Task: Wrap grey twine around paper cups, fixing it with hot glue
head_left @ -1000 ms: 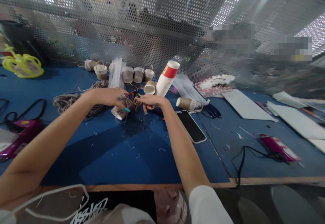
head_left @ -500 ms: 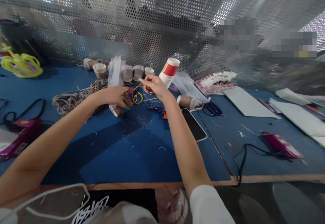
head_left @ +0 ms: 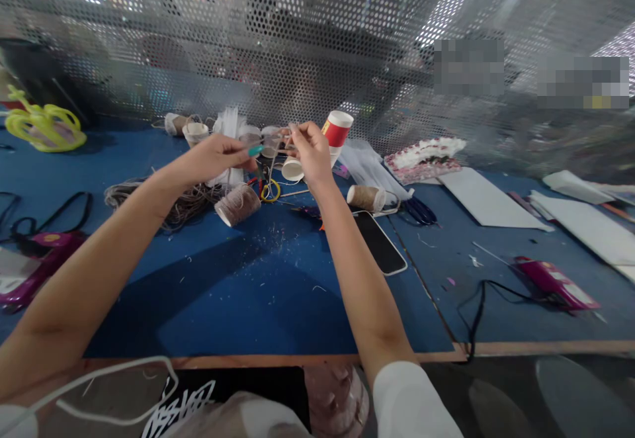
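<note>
My left hand, thumb and fingers pinched together, holds one end of a thin pale cord. My right hand pinches the same cord higher up. Below and between the hands lies a paper cup wrapped in grey-brown yarn, on its side and untouched. A small white cup tilts just under my right fingers. Scissors with yellow and red handles lie below the cord. More wrapped cups stand behind, partly hidden by my fingers.
A grey yarn bundle lies left, near a magenta glue gun. Stacked paper cups lean by my right hand. A phone, a twine-wrapped cup and a second glue gun lie right. Perforated metal panels close the back.
My left hand has let go of the yarn-wrapped cup and risen to the cord. My right hand has lifted slightly. The small white cup has tipped and come nearer.
</note>
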The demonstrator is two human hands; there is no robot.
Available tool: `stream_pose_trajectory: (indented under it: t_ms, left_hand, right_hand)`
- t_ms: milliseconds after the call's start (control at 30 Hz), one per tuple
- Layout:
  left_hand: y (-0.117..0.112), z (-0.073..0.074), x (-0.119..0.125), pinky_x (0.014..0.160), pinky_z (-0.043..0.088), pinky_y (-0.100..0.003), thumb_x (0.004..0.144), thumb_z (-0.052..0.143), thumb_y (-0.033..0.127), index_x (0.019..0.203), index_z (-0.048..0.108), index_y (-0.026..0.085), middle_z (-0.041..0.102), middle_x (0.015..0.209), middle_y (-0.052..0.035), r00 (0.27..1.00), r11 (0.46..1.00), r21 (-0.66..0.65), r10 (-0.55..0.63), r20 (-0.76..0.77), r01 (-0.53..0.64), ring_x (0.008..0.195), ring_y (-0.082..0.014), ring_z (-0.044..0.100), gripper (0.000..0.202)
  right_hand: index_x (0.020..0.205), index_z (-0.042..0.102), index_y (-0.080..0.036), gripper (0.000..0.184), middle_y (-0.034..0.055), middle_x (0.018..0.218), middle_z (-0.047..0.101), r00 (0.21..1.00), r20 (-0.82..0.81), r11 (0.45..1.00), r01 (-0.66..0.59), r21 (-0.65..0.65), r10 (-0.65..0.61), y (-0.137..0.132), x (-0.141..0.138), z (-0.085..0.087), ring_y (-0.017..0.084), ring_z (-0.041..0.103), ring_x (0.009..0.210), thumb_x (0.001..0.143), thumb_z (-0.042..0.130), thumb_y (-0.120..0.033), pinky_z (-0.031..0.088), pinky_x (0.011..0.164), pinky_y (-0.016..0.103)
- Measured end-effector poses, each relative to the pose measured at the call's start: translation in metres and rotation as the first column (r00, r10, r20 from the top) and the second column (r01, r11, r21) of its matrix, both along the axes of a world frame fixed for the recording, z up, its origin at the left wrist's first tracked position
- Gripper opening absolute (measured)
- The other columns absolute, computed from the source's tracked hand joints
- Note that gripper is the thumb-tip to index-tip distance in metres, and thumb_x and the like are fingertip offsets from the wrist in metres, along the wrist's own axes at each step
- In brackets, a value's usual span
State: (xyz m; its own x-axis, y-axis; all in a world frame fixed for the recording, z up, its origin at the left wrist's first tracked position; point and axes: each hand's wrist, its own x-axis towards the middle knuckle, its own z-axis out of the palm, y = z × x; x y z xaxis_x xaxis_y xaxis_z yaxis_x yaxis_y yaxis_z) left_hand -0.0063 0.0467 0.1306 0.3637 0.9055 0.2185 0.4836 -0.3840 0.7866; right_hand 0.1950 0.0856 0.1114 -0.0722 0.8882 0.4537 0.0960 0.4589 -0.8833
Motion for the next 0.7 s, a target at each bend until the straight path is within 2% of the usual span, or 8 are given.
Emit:
stream_pose_trajectory:
  t_ms: [67,167,233,333,400,500,600,700]
  left_hand:
    - [-0.004,0.008,-0.004,0.085,0.056,-0.033,0.091,0.051,0.022,0.077,0.067,0.011,0.073,0.076,-0.0054,0.975,0.997,-0.068,0.049,0.218,-0.035,0.073,-0.013,0.069,0.023]
    - [-0.008,0.018,-0.01,0.086,0.058,-0.037,0.096,0.049,0.02,0.078,0.063,0.011,0.068,0.072,-0.0033,0.89,0.99,-0.071,0.14,0.435,-0.121,0.065,-0.0104,0.068,0.025]
    - [-0.009,0.022,-0.013,0.088,0.058,-0.041,0.1,0.044,0.023,0.083,0.061,0.012,0.066,0.074,-0.0022,0.834,0.988,-0.05,0.15,0.531,-0.145,0.065,-0.0108,0.068,0.027]
    - [-0.009,0.024,-0.017,0.093,0.056,-0.048,0.103,0.036,0.023,0.091,0.06,0.013,0.068,0.087,-0.0034,0.749,0.992,-0.028,0.113,0.653,-0.125,0.077,-0.014,0.071,0.028]
    - [-0.006,0.023,-0.019,0.097,0.054,-0.05,0.104,0.036,0.021,0.101,0.059,0.013,0.07,0.102,-0.0058,0.702,0.995,-0.019,0.084,0.708,-0.1,0.091,-0.0172,0.073,0.025]
    - [-0.001,0.021,-0.022,0.103,0.049,-0.054,0.103,0.038,0.021,0.115,0.056,0.013,0.067,0.119,-0.0088,0.68,0.996,-0.01,0.066,0.73,-0.086,0.108,-0.0227,0.071,0.023]
    - [0.002,0.02,-0.024,0.104,0.047,-0.056,0.103,0.038,0.02,0.115,0.054,0.01,0.065,0.12,-0.0102,0.683,0.993,-0.001,0.082,0.726,-0.118,0.113,-0.0253,0.069,0.023]
    - [0.001,0.023,-0.026,0.104,0.047,-0.052,0.103,0.032,0.018,0.116,0.053,0.009,0.063,0.125,-0.0109,0.685,0.983,0.026,0.109,0.721,-0.183,0.114,-0.0228,0.067,0.026]
  right_hand:
    - [0.079,0.048,-0.024,0.019,-0.0022,0.082,0.062,1.0,-0.005,1.0,0.016,0.022,-0.016,0.005,0.003,-0.003,0.012,0.064,0.08,0.093,0.056,-0.033,0.056,0.078,0.028]
    - [0.087,0.048,-0.024,0.017,-0.0011,0.094,0.062,0.998,-0.065,0.998,-0.003,0.062,0.007,0.011,0.004,-0.006,0.013,0.065,0.086,0.087,0.064,-0.032,0.057,0.083,0.031]
    - [0.099,0.046,-0.026,0.029,-0.0002,0.103,0.061,0.992,-0.125,1.0,-0.017,0.014,0.018,0.015,0.003,-0.01,0.014,0.067,0.09,0.082,0.069,-0.03,0.058,0.082,0.032]
    - [0.113,0.037,-0.029,0.046,-0.0016,0.102,0.057,0.984,-0.151,0.99,0.074,-0.117,-0.091,0.023,0.005,-0.019,0.014,0.068,0.088,0.079,0.069,-0.029,0.058,0.082,0.031]
    - [0.114,0.036,-0.028,0.044,-0.0026,0.096,0.056,0.978,-0.081,0.967,0.173,-0.185,-0.191,0.029,0.011,-0.028,0.013,0.068,0.085,0.08,0.065,-0.029,0.058,0.082,0.031]
    - [0.102,0.041,-0.025,0.029,-0.0019,0.084,0.055,0.952,0.115,0.92,0.304,-0.246,-0.284,0.036,0.024,-0.04,0.016,0.066,0.081,0.079,0.059,-0.025,0.057,0.076,0.033]
    - [0.089,0.042,-0.024,0.022,0.0016,0.085,0.053,0.901,0.25,0.895,0.405,-0.189,-0.355,0.036,0.034,-0.044,0.022,0.063,0.094,0.074,0.058,-0.018,0.054,0.083,0.038]
    - [0.082,0.043,-0.023,0.017,0.0036,0.089,0.055,0.871,0.364,0.913,0.393,-0.111,-0.331,0.031,0.031,-0.042,0.023,0.058,0.104,0.075,0.057,-0.016,0.048,0.094,0.04]
